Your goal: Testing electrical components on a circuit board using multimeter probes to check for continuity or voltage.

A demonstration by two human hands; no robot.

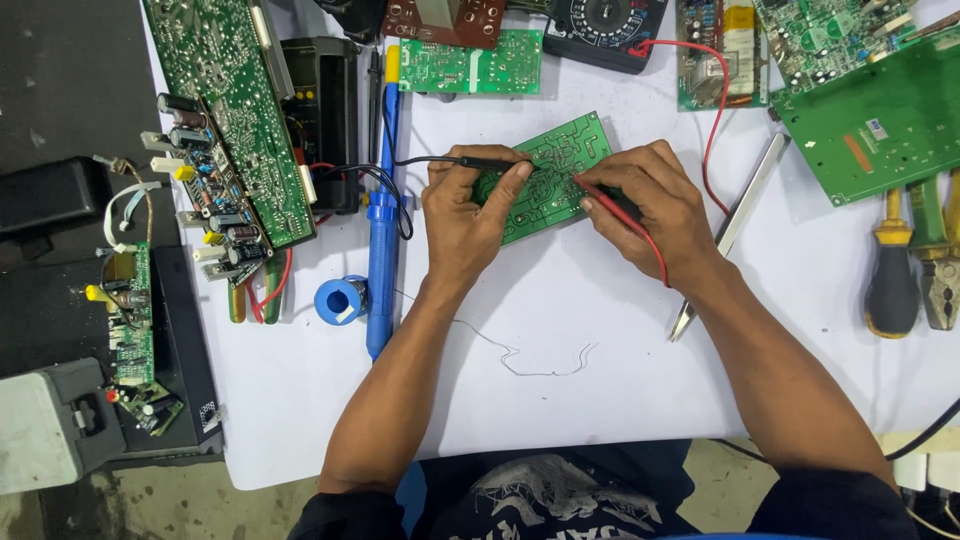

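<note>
A small green circuit board (556,160) lies tilted on the white table sheet (560,380), solder side up. My left hand (462,215) grips a black test probe (480,162), its tip pressed on the board's left part. A red test probe (606,203) sits in my right hand (655,205), its tip touching the board's middle. The black lead runs left toward the blue tool. The red lead (712,110) curves up to a dark multimeter (603,28) at the top edge.
A blue desoldering pump (381,230) and a solder spool (341,299) lie left of my hands. A large green board (225,100) sits top left, more boards top right. Tweezers (728,232), a yellow-handled screwdriver (891,270) and pliers (938,262) lie right. Loose thin wire (530,362) lies near.
</note>
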